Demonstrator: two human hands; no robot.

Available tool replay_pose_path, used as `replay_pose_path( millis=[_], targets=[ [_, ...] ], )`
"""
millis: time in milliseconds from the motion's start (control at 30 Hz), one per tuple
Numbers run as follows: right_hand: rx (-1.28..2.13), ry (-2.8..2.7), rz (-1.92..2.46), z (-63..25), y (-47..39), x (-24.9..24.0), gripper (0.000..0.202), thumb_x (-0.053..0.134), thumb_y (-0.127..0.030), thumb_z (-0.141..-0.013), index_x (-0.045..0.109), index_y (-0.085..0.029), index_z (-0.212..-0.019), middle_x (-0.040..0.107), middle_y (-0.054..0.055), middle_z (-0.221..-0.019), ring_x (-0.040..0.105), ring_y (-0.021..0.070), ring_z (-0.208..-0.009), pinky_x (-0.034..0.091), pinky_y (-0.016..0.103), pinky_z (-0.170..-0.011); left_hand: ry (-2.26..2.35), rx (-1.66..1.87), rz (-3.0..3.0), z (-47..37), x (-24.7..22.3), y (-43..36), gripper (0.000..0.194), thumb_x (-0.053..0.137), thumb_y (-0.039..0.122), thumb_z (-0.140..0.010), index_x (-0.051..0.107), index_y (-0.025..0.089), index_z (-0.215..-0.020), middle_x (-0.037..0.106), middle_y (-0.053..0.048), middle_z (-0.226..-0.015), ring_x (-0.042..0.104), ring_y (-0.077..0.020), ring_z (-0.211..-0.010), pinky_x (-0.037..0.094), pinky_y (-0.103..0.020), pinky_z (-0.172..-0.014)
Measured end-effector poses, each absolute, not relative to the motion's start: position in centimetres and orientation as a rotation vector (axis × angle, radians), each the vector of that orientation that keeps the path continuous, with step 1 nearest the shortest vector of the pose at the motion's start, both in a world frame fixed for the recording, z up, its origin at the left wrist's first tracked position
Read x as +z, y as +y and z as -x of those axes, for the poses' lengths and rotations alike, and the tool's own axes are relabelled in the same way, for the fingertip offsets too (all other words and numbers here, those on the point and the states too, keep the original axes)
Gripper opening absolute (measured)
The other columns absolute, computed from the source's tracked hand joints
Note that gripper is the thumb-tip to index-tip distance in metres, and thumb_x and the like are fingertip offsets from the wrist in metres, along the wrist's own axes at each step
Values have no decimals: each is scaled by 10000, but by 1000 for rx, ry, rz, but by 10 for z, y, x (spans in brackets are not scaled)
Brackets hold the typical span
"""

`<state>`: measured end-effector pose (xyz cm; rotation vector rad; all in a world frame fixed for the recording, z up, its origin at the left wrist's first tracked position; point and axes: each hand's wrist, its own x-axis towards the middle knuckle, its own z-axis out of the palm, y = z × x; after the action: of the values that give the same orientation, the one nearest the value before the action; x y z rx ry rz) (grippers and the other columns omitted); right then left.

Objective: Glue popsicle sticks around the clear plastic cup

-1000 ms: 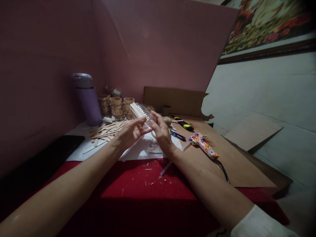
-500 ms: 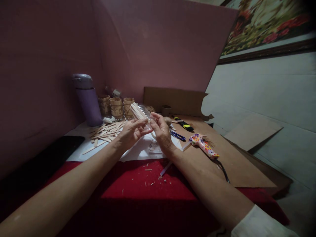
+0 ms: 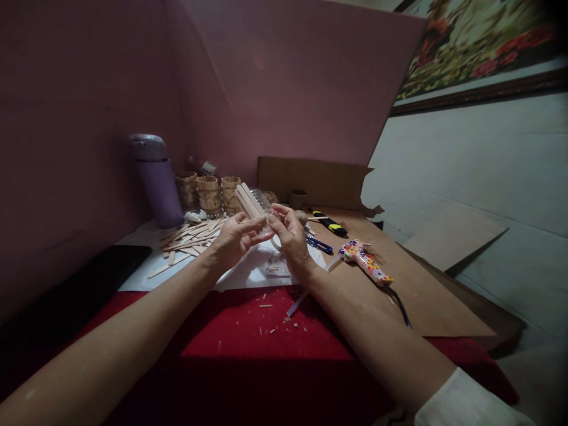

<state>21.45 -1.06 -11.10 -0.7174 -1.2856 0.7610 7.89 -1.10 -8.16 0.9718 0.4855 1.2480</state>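
Observation:
A clear, ridged plastic piece [image 3: 261, 201] with pale wooden sticks [image 3: 249, 201] along its left side is held up above the white paper. My left hand [image 3: 235, 239] grips its lower left part, thumb over the lower ends of the sticks. From the right, my right hand [image 3: 290, 236] closes its fingers on the lower right of the plastic. The sticks lie side by side, tilted up to the left. Part of the plastic is hidden behind my fingers.
Loose sticks [image 3: 193, 236] lie left, near a purple bottle [image 3: 160, 189] and stick-covered cups [image 3: 209, 195]. Right are a yellow-black cutter [image 3: 331, 223], a blue cutter [image 3: 319, 244] and a flowered glue gun [image 3: 366, 263] on cardboard [image 3: 412, 302]. Scraps dot the red cloth [image 3: 248, 337].
The plastic piece and sticks have turned slightly in my hands, showing a little more of the sticks' faces. Both hands keep their hold and have barely moved.

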Motion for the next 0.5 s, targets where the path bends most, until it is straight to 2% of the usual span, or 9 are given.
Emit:
replay_pose_path(
  millis=[133,300,500],
  targets=[
    [798,-1242,723,-215,-10,-110,523,707,-592,-801,615,-226,-1162,721,114,-1193,674,266,-1145,521,486,-1061,470,1232,-985,-78,-85,-9,363,897,120,-667,682,96,-958,755,-89,-949,732,-184,-795,652,-337,-741],
    [790,-1255,743,-215,-11,-109,486,655,-560,-845,609,-216,-1186,705,115,-1246,661,266,-1179,516,464,-1068,442,1210,-942,-77,-86,-7,207,836,195,-782,665,124,-874,739,-76,-929,720,-173,-759,655,-358,-748],
    [725,-1351,750,-216,-14,-109,569,671,-588,-818,615,-211,-1240,696,128,-1281,650,293,-1202,532,466,-1037,467,1156,-822,-77,-79,-9,209,724,222,-879,682,140,-1066,759,-81,-915,732,-183,-733,645,-340,-728]
  ],
)
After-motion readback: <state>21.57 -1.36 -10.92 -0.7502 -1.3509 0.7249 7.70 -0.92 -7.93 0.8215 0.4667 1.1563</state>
